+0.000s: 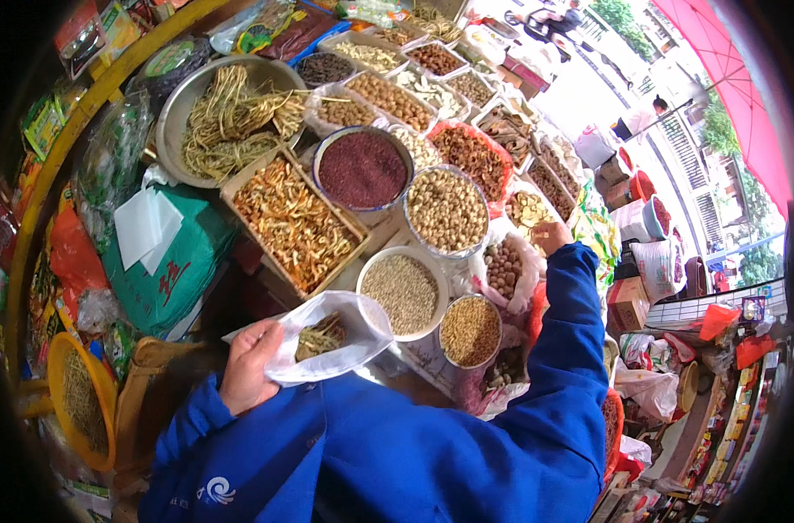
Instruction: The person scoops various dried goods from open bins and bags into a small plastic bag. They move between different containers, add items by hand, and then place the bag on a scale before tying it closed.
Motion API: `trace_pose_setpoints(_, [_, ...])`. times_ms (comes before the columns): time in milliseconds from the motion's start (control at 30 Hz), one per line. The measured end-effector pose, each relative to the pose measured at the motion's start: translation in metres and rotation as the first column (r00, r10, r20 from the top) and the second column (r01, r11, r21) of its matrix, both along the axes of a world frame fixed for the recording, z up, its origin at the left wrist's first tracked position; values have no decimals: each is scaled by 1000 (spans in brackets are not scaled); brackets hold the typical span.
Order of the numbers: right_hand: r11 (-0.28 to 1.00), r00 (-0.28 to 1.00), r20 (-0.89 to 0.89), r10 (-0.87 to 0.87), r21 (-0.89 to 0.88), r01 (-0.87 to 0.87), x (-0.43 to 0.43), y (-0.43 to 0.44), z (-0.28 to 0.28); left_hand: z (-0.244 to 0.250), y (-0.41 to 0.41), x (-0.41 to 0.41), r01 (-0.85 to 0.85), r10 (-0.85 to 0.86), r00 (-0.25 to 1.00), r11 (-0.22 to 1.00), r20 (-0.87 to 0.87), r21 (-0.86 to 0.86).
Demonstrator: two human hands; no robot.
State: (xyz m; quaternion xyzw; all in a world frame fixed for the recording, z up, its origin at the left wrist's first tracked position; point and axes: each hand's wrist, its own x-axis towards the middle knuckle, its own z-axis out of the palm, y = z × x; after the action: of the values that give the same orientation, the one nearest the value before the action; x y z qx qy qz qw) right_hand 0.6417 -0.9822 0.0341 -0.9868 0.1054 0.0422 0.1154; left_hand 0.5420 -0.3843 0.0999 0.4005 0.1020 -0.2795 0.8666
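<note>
My left hand [251, 366] grips the side of a white bag [364, 320], its mouth held wide. Inside the bag lies a clump of dried greenish-brown herbs [321, 337]. My right arm is stretched out, and my right hand [552, 236] is at the edge of a container of pale dried slices [529, 210]. Its fingertips are partly hidden, so whether they pinch anything is unclear. Just nearer stands a clear plastic bag of round brown nuts or fruits [503, 265]. A bowl of pale grey-beige seeds [400, 294] sits right beyond the white bag.
Around them stand a bowl of dark red grains [364, 170], a bowl of tan round pods [448, 208], a box of orange-white dried strips [295, 225] and a bowl of yellow grains [470, 330]. A metal basin [168, 140] holds dried stalks. A green bag [168, 261] lies left.
</note>
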Motion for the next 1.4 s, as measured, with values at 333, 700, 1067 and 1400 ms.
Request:
trace_pose_setpoints(333, [986, 993, 81, -82, 150, 70, 116, 96, -17, 7, -6, 5, -13, 16, 999, 994, -30, 111])
trace_pose_setpoints(700, [957, 968, 236, -83, 289, 11, 143, 79, -60, -8, -5, 6, -27, 33, 998, 995, -58, 99])
trace_pose_setpoints(1067, [395, 926, 58, -374, 913, 102, 135, 59, -47, 3, -8, 1, -53, 61, 996, 992, -71, 112])
trace_pose_setpoints(1400, [113, 961, 135, -240, 987, -110, 69, 144, 45, -5, 3, -10, -49, 48, 999, 998, -10, -38])
